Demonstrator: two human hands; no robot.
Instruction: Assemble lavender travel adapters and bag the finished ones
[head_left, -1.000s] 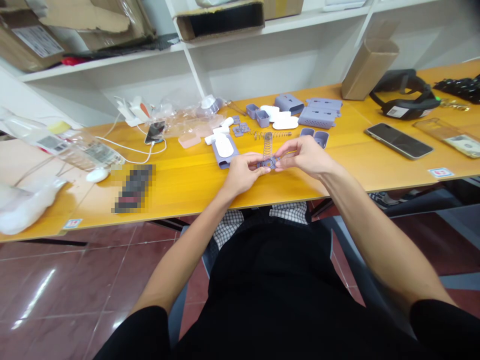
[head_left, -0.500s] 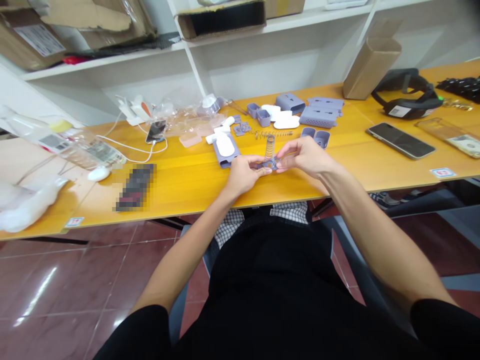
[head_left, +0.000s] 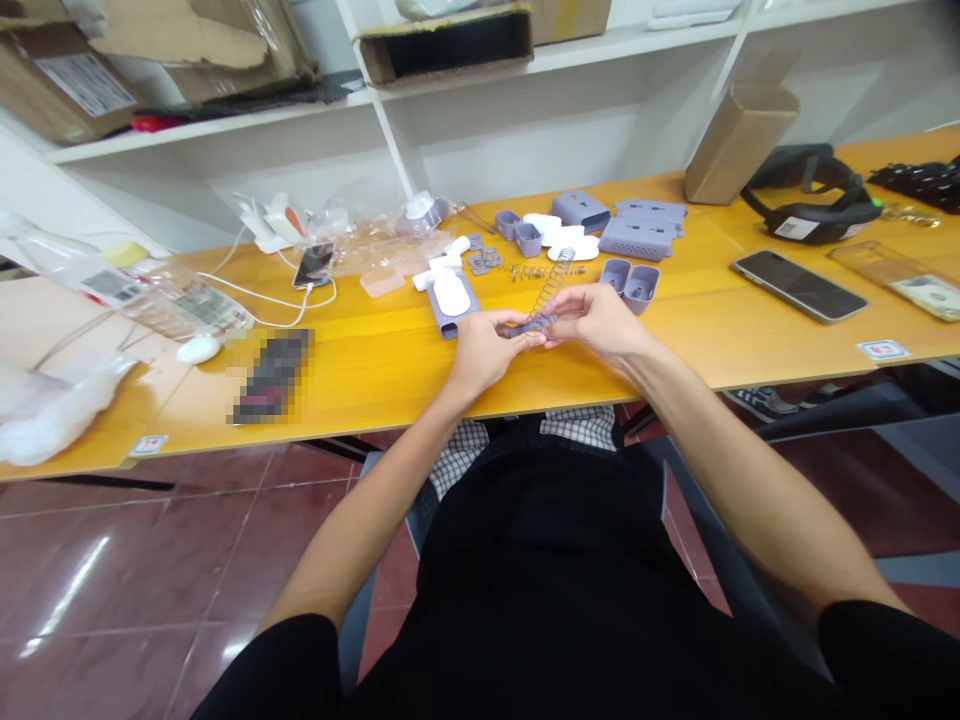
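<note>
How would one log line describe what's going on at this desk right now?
hands: left hand and right hand pinch small purple part | spring on it, tilted right | rest: purple cups, phone on table

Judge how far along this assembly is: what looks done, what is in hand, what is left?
Done, apparently: one lilac holder with a white insert lies put together on the table. In hand: the left hand and right hand pinch a small lilac piece with a spring standing tilted on it. Left: a second spring, two lilac cups, lilac shells and white pads lie loose behind.
</note>
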